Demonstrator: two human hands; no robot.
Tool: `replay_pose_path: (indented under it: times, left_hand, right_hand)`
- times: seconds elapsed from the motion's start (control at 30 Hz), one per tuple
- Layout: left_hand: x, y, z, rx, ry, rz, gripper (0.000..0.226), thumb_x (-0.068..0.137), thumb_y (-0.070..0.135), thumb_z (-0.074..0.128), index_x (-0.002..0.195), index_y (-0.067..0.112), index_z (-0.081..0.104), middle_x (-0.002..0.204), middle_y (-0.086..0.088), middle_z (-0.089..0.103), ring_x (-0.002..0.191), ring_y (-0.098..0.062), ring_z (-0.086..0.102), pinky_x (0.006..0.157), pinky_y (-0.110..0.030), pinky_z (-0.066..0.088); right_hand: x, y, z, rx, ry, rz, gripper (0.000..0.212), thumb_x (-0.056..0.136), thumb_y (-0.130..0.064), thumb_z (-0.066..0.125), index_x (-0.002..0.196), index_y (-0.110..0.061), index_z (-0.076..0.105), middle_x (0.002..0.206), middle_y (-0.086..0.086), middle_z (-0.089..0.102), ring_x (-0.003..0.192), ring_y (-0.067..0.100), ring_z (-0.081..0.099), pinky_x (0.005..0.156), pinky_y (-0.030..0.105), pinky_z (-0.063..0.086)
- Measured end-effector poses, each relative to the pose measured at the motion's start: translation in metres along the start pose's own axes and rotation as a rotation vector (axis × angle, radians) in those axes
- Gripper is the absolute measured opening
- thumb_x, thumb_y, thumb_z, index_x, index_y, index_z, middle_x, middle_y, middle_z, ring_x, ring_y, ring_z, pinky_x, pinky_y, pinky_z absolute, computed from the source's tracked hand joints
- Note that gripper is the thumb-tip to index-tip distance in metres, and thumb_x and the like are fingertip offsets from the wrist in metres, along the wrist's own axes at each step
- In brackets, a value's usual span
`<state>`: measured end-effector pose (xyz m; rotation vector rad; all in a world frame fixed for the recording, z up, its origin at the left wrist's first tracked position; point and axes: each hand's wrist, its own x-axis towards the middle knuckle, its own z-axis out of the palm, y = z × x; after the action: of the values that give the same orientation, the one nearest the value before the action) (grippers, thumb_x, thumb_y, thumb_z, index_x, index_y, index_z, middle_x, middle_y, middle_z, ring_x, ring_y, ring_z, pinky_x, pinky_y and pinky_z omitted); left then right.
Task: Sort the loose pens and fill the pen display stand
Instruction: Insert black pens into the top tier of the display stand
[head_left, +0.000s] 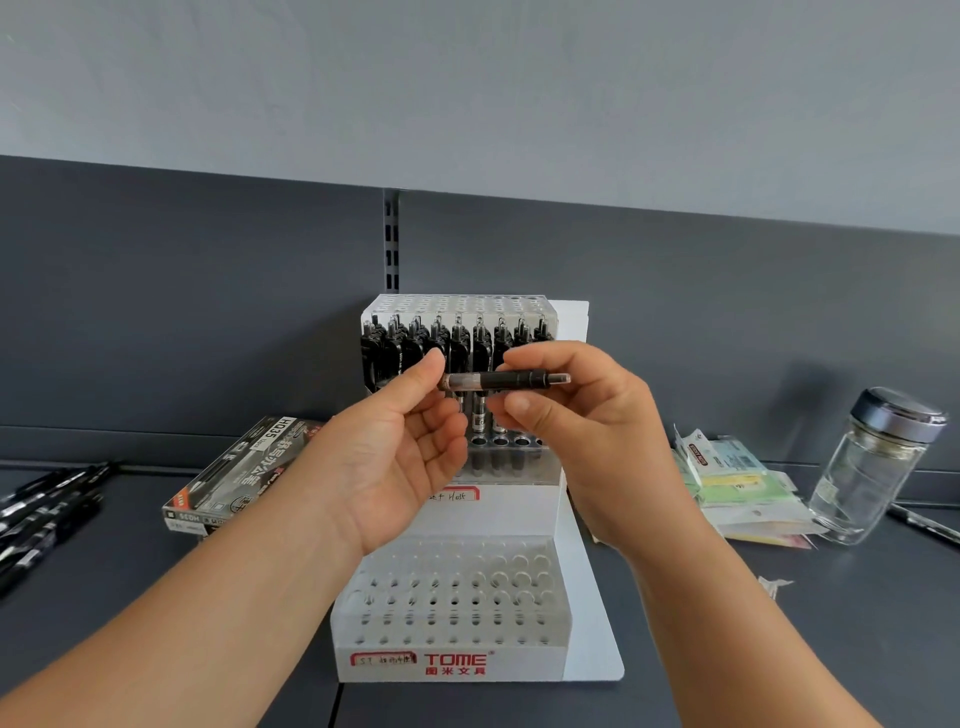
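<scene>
Left hand (410, 441) pinches pen (498, 380) end | right hand (582, 431) pinches its barrel | held level before display stand (452, 660)

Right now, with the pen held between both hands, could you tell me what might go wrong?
The pen is held level only by pinches at the fingers of the left hand and right hand, so it could slip and fall onto the display stand and its empty lower holes. Both hands are right in front of the black pens standing in the upper tier; a careless move could knock those askew.
</scene>
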<state>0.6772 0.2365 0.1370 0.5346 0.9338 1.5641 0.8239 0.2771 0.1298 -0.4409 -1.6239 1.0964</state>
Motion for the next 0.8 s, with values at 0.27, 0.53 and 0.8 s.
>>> replay_pose_path:
  times: [0.27, 0.53, 0.8]
  left_hand:
    - [-0.002, -0.006, -0.004, 0.518, -0.027, 0.204, 0.032, 0.082, 0.041, 0.063, 0.089, 0.010, 0.064, 0.076, -0.007, 0.068, 0.057, -0.014, 0.063, 0.055, -0.025, 0.055]
    - [0.018, -0.021, -0.046, 1.751, 0.012, 0.984, 0.040, 0.084, 0.043, 0.063, 0.118, 0.023, 0.062, 0.110, 0.009, 0.057, 0.110, -0.014, 0.045, 0.088, -0.024, 0.030]
    - [0.025, -0.027, -0.056, 1.875, 0.009, 1.010, 0.037, 0.080, 0.036, 0.071, 0.113, 0.021, 0.066, 0.098, 0.007, 0.058, 0.093, -0.017, 0.053, 0.077, -0.026, 0.038]
  right_hand:
    - [0.013, -0.008, -0.017, 0.044, 0.186, -0.014, 0.012, 0.086, -0.004, 0.060, 0.085, -0.014, 0.065, 0.083, 0.006, 0.070, 0.082, 0.021, 0.067, 0.081, 0.034, 0.056]
    - [0.030, -0.025, -0.040, -0.348, 0.351, -0.007, 0.014, 0.093, -0.008, 0.053, 0.088, -0.018, 0.061, 0.080, 0.000, 0.070, 0.076, 0.012, 0.069, 0.077, 0.034, 0.058]
    - [0.038, -0.013, -0.030, -0.724, 0.261, 0.008, 0.015, 0.097, -0.017, 0.046, 0.096, -0.021, 0.060, 0.083, -0.006, 0.067, 0.083, 0.019, 0.064, 0.081, 0.045, 0.054]
